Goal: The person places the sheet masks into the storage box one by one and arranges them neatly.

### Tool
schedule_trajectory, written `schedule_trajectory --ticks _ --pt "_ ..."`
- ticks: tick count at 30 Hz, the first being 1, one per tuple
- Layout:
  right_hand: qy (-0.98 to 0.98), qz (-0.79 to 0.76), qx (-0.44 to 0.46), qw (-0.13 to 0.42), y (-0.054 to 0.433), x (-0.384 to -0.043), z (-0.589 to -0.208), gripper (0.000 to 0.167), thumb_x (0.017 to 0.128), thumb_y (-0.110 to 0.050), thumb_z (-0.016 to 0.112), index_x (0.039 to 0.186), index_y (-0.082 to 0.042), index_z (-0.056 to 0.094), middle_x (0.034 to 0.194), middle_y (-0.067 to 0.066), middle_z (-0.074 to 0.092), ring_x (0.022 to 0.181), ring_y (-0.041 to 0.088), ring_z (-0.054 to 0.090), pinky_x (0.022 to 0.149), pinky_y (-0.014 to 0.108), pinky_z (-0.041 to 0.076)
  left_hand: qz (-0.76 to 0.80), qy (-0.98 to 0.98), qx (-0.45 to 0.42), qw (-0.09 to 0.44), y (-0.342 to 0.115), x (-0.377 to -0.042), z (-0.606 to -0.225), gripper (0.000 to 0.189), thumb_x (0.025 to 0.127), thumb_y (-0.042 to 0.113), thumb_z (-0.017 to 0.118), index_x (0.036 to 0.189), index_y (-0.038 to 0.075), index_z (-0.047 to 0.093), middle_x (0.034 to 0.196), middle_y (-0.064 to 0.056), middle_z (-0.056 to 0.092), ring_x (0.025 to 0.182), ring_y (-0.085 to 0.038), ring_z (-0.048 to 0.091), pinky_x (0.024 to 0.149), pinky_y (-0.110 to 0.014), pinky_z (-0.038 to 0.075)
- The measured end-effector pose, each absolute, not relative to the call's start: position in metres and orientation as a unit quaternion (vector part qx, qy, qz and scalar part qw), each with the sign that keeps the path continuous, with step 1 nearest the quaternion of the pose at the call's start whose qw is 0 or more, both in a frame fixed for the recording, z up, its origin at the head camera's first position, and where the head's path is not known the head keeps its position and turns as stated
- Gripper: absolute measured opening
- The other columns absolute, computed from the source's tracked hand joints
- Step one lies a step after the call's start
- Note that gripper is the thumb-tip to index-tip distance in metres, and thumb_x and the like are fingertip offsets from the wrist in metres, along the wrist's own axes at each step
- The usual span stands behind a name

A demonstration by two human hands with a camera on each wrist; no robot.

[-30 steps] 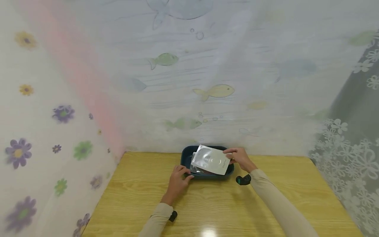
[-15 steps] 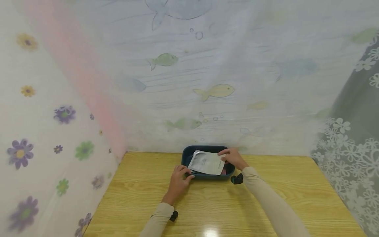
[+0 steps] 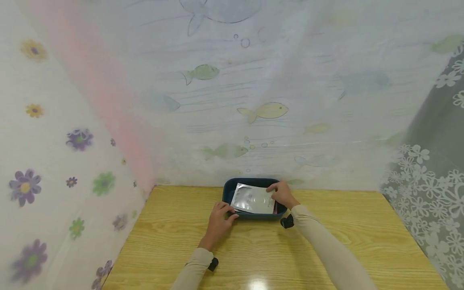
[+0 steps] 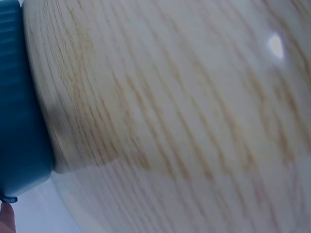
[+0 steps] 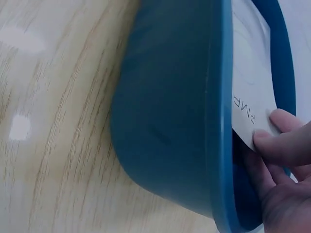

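Observation:
A dark blue plastic bin (image 3: 253,216) with rounded corners stands at the far side of the table. A flat silver-and-white foil packet (image 3: 251,199) with printed letters lies inside it, near the rim. My right hand (image 3: 283,195) pinches the packet's right end, thumb on top and fingers underneath, as the right wrist view shows. My left hand (image 3: 218,219) holds the front left corner of the bin's rim. Only a fingertip (image 4: 7,218) of it shows in the left wrist view, beside the bin's wall (image 4: 22,111). Something pinkish under the packet is mostly hidden.
The wood-grain table (image 3: 174,229) extends in front of the bin and to both sides. Right behind the bin hangs a pale curtain (image 3: 232,121) with fish drawings. A flowered curtain (image 3: 72,161) closes off the left side.
My right hand has lowered the foil packet into the bin and shifted slightly left with it. The packet lies flatter and straighter now. My left hand has stayed at the rim.

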State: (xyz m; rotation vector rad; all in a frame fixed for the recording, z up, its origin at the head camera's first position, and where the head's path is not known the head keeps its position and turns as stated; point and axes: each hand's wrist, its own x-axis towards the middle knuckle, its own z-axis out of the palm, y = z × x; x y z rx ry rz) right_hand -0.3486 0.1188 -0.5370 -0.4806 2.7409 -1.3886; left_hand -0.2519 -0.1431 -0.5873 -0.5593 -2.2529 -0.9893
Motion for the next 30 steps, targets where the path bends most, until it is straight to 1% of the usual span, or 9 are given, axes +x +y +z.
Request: schedule_trajectory --ticks 2,4,7,9,10,12,19,25,30 --pt "0.886 -0.435 -0.157 0.01 0.119 -0.348 -0.538 0.038 0.067 0.021 0.045 0.093 0.01 0.07 0.095 0.024 0.064 0.049 0.011 0.015 0.046 0.026 0.019 -0.374 -0.85 -0.212 0.304 -0.142 -0.253 -0.588 0.022 0.071 0.01 0.083 0.079 0.01 0.064 0.087 0.0 0.056 0.086 -0.017 0.05 0.076 -0.035 0.046" --pt "0.89 -0.426 -0.164 0.005 0.118 -0.348 -0.537 0.04 0.067 0.021 0.041 0.092 0.01 0.07 0.099 0.026 0.064 0.048 0.011 0.015 0.046 0.026 0.019 -0.373 -0.853 -0.21 0.299 -0.141 -0.255 -0.588 0.022 0.07 0.01 0.084 0.08 0.011 0.064 0.088 0.001 0.055 0.087 -0.016 0.05 0.077 -0.034 0.046" --pt "0.901 -0.397 -0.177 -0.015 0.118 -0.348 -0.537 0.04 0.067 0.02 0.04 0.091 0.009 0.07 0.1 0.025 0.065 0.052 0.018 0.039 0.049 0.029 0.034 -0.379 -0.857 -0.206 0.282 -0.141 -0.256 -0.588 0.021 0.071 0.01 0.083 0.08 0.013 0.064 0.088 0.003 0.055 0.088 -0.015 0.05 0.079 -0.034 0.046" --pt "0.905 -0.382 -0.186 -0.028 0.119 -0.348 -0.535 0.038 0.067 0.019 0.041 0.091 0.009 0.069 0.099 0.025 0.065 0.069 0.029 0.055 0.059 0.036 0.046 -0.383 -0.861 -0.202 0.266 -0.141 -0.256 -0.586 0.02 0.072 0.011 0.083 0.08 0.013 0.064 0.089 0.003 0.055 0.089 -0.014 0.049 0.08 -0.034 0.046" --pt "0.908 -0.374 -0.186 -0.034 0.119 -0.348 -0.535 0.038 0.067 0.019 0.042 0.091 0.009 0.069 0.098 0.024 0.065 0.078 0.033 0.057 0.066 0.04 0.048 -0.386 -0.863 -0.201 0.258 -0.141 -0.256 -0.585 0.019 0.073 0.011 0.082 0.081 0.013 0.064 0.089 0.003 0.055 0.089 -0.014 0.049 0.08 -0.033 0.046" --pt "0.913 -0.367 -0.176 -0.037 0.12 -0.349 -0.532 0.037 0.067 0.018 0.043 0.093 0.009 0.068 0.097 0.022 0.065 0.091 0.037 0.058 0.077 0.046 0.048 -0.389 -0.866 -0.201 0.244 -0.14 -0.256 -0.584 0.018 0.075 0.012 0.081 0.082 0.013 0.064 0.09 0.003 0.055 0.09 -0.013 0.049 0.081 -0.033 0.046" --pt "0.914 -0.361 -0.182 -0.033 0.127 -0.345 -0.509 0.035 0.068 0.013 0.045 0.094 0.008 0.068 0.098 0.022 0.065 0.092 0.037 0.058 0.081 0.048 0.048 -0.368 -0.869 -0.229 0.237 -0.144 -0.262 -0.577 0.016 0.076 0.012 0.08 0.082 0.011 0.065 0.091 0.001 0.055 0.091 -0.016 0.051 0.081 -0.035 0.047" --pt "0.906 -0.369 -0.208 -0.002 0.142 -0.327 -0.487 0.023 0.083 0.006 0.054 0.102 0.009 0.066 0.109 0.025 0.061 0.1 0.041 0.056 0.085 0.052 0.046 -0.329 -0.874 -0.243 0.26 -0.155 -0.266 -0.567 0.019 0.075 0.012 0.08 0.089 0.008 0.067 0.099 -0.004 0.061 0.097 -0.022 0.057 0.081 -0.037 0.05" --pt "0.901 -0.379 -0.211 0.005 0.162 -0.307 -0.471 0.023 0.089 0.0 0.056 0.11 0.006 0.064 0.113 0.023 0.06 0.103 0.042 0.055 0.083 0.051 0.047 -0.296 -0.888 -0.209 0.284 -0.173 -0.261 -0.549 0.029 0.075 0.014 0.08 0.1 0.005 0.068 0.107 -0.011 0.063 0.101 -0.028 0.058 0.078 -0.041 0.052"
